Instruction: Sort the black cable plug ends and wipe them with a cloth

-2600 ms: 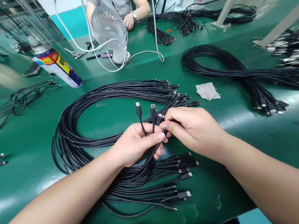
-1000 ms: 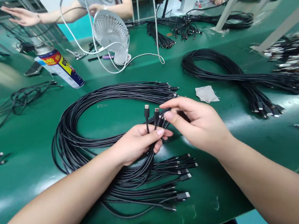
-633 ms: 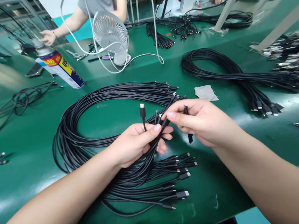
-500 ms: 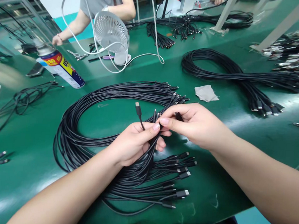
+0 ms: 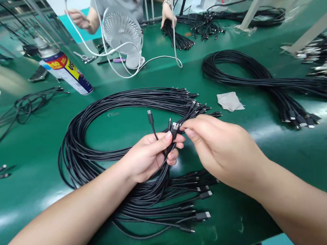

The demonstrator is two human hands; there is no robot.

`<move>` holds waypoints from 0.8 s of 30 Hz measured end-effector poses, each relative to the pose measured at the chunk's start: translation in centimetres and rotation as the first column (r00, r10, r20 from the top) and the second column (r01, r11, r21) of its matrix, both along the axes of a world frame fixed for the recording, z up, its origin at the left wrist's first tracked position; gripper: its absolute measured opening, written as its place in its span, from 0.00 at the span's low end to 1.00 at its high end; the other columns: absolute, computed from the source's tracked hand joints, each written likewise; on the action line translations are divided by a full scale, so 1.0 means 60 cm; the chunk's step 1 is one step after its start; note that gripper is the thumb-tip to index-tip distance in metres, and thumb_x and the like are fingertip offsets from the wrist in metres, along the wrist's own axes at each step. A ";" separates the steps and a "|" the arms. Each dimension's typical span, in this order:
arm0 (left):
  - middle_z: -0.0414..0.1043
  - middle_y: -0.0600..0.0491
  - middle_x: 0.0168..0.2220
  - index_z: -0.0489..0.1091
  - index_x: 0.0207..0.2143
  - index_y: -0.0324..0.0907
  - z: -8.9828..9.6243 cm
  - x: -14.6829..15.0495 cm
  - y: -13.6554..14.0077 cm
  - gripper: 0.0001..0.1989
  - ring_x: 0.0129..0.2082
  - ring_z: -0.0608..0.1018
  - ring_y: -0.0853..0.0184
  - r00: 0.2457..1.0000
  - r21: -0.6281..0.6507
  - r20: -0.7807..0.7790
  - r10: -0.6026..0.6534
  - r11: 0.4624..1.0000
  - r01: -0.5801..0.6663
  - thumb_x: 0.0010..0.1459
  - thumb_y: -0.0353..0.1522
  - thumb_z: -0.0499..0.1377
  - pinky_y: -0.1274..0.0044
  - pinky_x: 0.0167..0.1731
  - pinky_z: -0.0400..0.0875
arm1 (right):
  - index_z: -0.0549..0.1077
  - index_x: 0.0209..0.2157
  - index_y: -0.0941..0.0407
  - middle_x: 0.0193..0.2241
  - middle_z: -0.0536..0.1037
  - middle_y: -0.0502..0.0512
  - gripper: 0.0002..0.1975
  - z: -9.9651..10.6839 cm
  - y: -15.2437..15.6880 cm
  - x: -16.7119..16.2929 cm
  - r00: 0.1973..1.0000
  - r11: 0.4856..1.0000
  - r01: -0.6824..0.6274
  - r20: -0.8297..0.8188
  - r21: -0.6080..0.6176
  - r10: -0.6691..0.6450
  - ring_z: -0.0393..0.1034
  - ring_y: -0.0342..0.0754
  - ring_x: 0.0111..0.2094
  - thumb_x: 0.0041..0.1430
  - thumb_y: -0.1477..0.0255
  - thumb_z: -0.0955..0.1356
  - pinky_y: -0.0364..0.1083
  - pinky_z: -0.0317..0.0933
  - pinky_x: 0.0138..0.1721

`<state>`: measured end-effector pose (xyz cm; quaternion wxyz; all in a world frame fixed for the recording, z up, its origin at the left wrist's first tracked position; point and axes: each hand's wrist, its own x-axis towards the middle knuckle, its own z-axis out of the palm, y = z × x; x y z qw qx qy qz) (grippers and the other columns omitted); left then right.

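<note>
Several black USB cables (image 5: 175, 130) are bunched in my left hand (image 5: 151, 151), which is closed around them just below their metal-tipped plugs. One plug (image 5: 150, 117) sticks up apart from the others, to the left of my thumb. At the right of the bunch, my right hand (image 5: 220, 149) has its thumb and index finger close together beside the plugs; anything between them is hidden. Beneath both hands lies a large coil of black cables (image 5: 75, 138), its loose plug ends (image 5: 201, 216) pointing right.
A spray can (image 5: 67, 71) and a small white fan (image 5: 122, 30) stand beyond the coil. Another cable bundle (image 5: 231, 67) lies at the right, near a white scrap (image 5: 230, 101). Across the green table (image 5: 140, 126), a co-worker's hand (image 5: 168, 16) touches more cables.
My right hand has drawn slightly right from the plugs, leaving more of them showing. My left hand has stayed almost still. The co-worker's arm has reached onto the far cables.
</note>
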<state>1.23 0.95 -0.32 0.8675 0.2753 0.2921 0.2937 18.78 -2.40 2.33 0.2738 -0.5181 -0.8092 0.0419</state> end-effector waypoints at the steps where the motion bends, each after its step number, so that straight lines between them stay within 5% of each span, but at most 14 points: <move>1: 0.70 0.52 0.29 0.77 0.32 0.33 0.001 0.001 -0.001 0.10 0.21 0.68 0.78 1.000 0.009 -0.006 -0.001 1.000 0.001 0.52 0.34 0.67 0.83 0.21 0.63 | 0.72 0.39 0.59 0.35 0.78 0.56 0.11 -0.003 -0.002 -0.002 0.999 1.000 -0.003 0.047 0.031 0.001 0.73 0.46 0.32 0.63 0.78 0.59 0.43 0.62 0.29; 8: 0.69 0.52 0.29 0.76 0.30 0.34 0.003 0.006 -0.010 0.10 0.21 0.67 0.77 0.997 0.098 -0.058 0.051 0.994 -0.045 0.51 0.35 0.67 0.82 0.21 0.62 | 0.74 0.40 0.62 0.32 0.80 0.58 0.13 -0.008 -0.009 -0.013 0.979 0.967 -0.025 0.201 0.255 -0.028 0.74 0.46 0.30 0.60 0.81 0.60 0.44 0.65 0.31; 24: 0.64 0.54 0.27 0.74 0.28 0.33 0.000 0.009 -0.010 0.11 0.20 0.62 0.80 0.996 0.078 -0.064 0.061 0.995 -0.056 0.52 0.34 0.66 0.84 0.18 0.53 | 0.76 0.38 0.62 0.33 0.81 0.59 0.12 -0.009 -0.006 -0.012 0.957 0.957 -0.024 0.283 0.290 -0.062 0.73 0.46 0.28 0.61 0.80 0.61 0.44 0.62 0.26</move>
